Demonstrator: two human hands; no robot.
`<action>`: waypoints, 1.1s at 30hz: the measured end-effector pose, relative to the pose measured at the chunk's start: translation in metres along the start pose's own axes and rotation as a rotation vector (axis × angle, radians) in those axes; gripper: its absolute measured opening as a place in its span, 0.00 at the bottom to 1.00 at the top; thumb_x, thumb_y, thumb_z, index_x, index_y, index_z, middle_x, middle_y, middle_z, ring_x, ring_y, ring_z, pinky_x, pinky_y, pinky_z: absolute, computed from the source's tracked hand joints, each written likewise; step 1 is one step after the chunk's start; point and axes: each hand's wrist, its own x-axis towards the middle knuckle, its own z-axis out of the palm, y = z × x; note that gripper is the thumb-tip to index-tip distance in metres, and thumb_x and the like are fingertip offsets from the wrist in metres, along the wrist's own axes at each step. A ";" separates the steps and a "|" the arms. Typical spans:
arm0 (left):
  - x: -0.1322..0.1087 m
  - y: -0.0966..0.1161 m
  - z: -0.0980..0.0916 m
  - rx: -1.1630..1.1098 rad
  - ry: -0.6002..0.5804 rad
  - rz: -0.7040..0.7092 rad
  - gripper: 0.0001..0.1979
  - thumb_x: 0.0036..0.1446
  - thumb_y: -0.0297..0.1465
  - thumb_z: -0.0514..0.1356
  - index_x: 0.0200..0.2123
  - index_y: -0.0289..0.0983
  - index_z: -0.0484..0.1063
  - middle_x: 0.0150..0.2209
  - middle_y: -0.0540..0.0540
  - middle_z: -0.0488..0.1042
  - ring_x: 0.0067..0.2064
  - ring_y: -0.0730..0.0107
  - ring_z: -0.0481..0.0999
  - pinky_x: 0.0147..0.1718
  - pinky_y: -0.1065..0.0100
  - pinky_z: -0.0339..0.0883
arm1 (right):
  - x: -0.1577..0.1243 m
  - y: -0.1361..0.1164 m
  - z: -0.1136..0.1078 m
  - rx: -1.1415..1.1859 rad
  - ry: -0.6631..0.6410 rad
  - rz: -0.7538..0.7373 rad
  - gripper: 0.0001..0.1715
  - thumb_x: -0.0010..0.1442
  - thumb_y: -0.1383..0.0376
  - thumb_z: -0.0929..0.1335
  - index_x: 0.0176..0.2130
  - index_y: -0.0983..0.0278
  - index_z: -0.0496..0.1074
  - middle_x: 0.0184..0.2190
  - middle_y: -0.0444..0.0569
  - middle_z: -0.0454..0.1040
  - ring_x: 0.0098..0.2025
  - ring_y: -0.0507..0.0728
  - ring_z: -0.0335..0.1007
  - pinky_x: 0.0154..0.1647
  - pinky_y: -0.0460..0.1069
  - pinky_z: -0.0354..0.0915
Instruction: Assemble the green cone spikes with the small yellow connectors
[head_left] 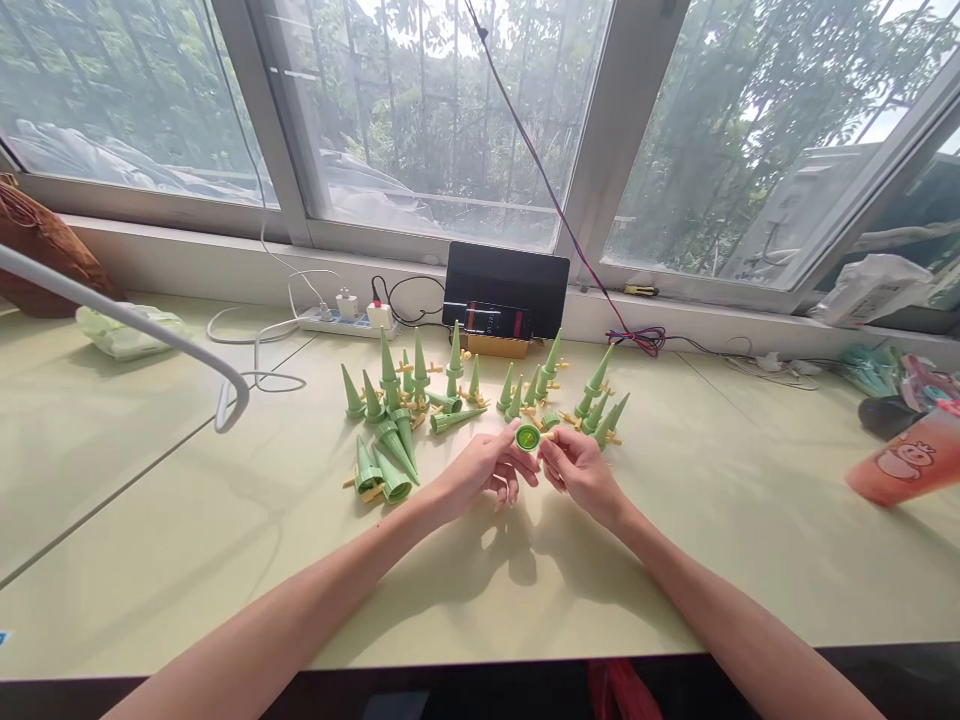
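Note:
My left hand (495, 462) grips a green plastic watering spike (527, 437), its round open end turned toward me. From the right, my right hand (579, 466) pinches a small yellow valve (547, 435) at the side of that ring; whether it sits inside the hole I cannot tell. Behind my hands stand several green cone spikes (388, 370), many with yellow valves sticking out. To the left lie more spikes on their sides (395, 450), some with open ends facing me. Another group of spikes (596, 375) is at the right, beyond my right hand.
A phone (495, 321) leans on a dark tablet (506, 280) at the back. A power strip (349, 322) with cables lies by the window. A grey curved metal bar (135, 310) crosses the left. At the right lies an orange-red cup (904, 458); a green-white packet (131, 330) is far left.

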 end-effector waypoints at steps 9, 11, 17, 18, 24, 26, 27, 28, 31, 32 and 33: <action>0.000 0.000 -0.005 0.042 -0.065 0.099 0.29 0.59 0.55 0.58 0.36 0.31 0.75 0.37 0.39 0.77 0.23 0.76 0.71 0.15 0.75 0.62 | 0.000 -0.002 -0.001 0.030 -0.029 0.029 0.24 0.66 0.49 0.67 0.28 0.63 0.64 0.17 0.37 0.60 0.17 0.47 0.53 0.19 0.46 0.50; -0.001 0.000 -0.005 0.069 -0.062 0.131 0.28 0.58 0.55 0.59 0.35 0.32 0.73 0.34 0.42 0.75 0.24 0.75 0.72 0.15 0.75 0.62 | 0.000 -0.002 -0.002 0.024 -0.032 0.031 0.24 0.67 0.49 0.66 0.28 0.62 0.63 0.16 0.37 0.58 0.16 0.48 0.52 0.19 0.46 0.50; -0.003 0.004 -0.005 0.255 -0.027 0.188 0.30 0.58 0.58 0.57 0.40 0.33 0.71 0.22 0.50 0.68 0.23 0.72 0.72 0.15 0.75 0.64 | -0.001 -0.003 -0.002 0.005 -0.020 0.032 0.26 0.67 0.48 0.66 0.26 0.61 0.58 0.14 0.36 0.58 0.16 0.47 0.51 0.20 0.47 0.48; -0.003 0.004 -0.005 0.293 -0.025 0.210 0.31 0.59 0.58 0.56 0.43 0.33 0.72 0.23 0.49 0.68 0.23 0.71 0.72 0.15 0.75 0.64 | -0.001 -0.003 -0.002 0.004 -0.021 0.032 0.26 0.67 0.48 0.66 0.26 0.61 0.58 0.14 0.36 0.59 0.16 0.47 0.51 0.21 0.47 0.48; -0.004 0.001 -0.007 0.471 0.021 0.345 0.28 0.65 0.51 0.53 0.53 0.35 0.72 0.26 0.49 0.70 0.24 0.72 0.72 0.16 0.75 0.62 | -0.001 -0.004 -0.003 -0.003 -0.026 0.040 0.25 0.67 0.48 0.66 0.27 0.61 0.60 0.14 0.37 0.59 0.16 0.47 0.51 0.21 0.46 0.48; -0.005 0.001 -0.007 0.501 0.034 0.365 0.26 0.66 0.49 0.52 0.57 0.36 0.70 0.27 0.49 0.71 0.24 0.73 0.71 0.17 0.75 0.63 | -0.001 -0.005 -0.003 -0.013 -0.025 0.047 0.25 0.66 0.48 0.66 0.27 0.61 0.60 0.14 0.37 0.59 0.16 0.47 0.50 0.20 0.46 0.48; -0.005 0.001 -0.007 0.515 0.042 0.371 0.26 0.67 0.48 0.52 0.58 0.37 0.70 0.28 0.49 0.72 0.24 0.73 0.71 0.18 0.75 0.64 | -0.001 -0.006 -0.003 -0.017 -0.023 0.050 0.25 0.66 0.47 0.66 0.27 0.61 0.60 0.14 0.37 0.59 0.16 0.47 0.49 0.20 0.46 0.48; -0.006 0.001 -0.007 0.529 0.048 0.374 0.25 0.67 0.47 0.53 0.58 0.37 0.70 0.28 0.48 0.72 0.25 0.74 0.71 0.19 0.75 0.64 | -0.001 -0.006 -0.003 -0.020 -0.021 0.054 0.26 0.66 0.47 0.66 0.27 0.61 0.60 0.14 0.37 0.59 0.16 0.47 0.49 0.20 0.46 0.48; -0.006 0.001 -0.007 0.551 0.050 0.382 0.25 0.67 0.46 0.52 0.57 0.37 0.71 0.29 0.48 0.73 0.25 0.74 0.71 0.20 0.74 0.64 | -0.001 -0.007 -0.003 -0.022 -0.016 0.057 0.26 0.65 0.47 0.66 0.26 0.61 0.59 0.14 0.37 0.58 0.16 0.47 0.48 0.20 0.47 0.48; -0.006 0.001 -0.007 0.549 0.046 0.384 0.25 0.67 0.46 0.52 0.57 0.37 0.71 0.30 0.47 0.73 0.24 0.74 0.71 0.20 0.74 0.64 | -0.001 -0.007 -0.003 -0.022 -0.017 0.055 0.26 0.65 0.47 0.66 0.26 0.61 0.59 0.14 0.37 0.58 0.16 0.47 0.48 0.20 0.47 0.47; -0.005 0.001 -0.007 0.544 0.041 0.385 0.24 0.67 0.46 0.52 0.57 0.37 0.71 0.31 0.47 0.74 0.24 0.74 0.71 0.20 0.74 0.64 | 0.000 -0.007 -0.003 -0.022 -0.018 0.053 0.26 0.65 0.47 0.66 0.26 0.61 0.59 0.14 0.37 0.58 0.16 0.47 0.48 0.20 0.47 0.47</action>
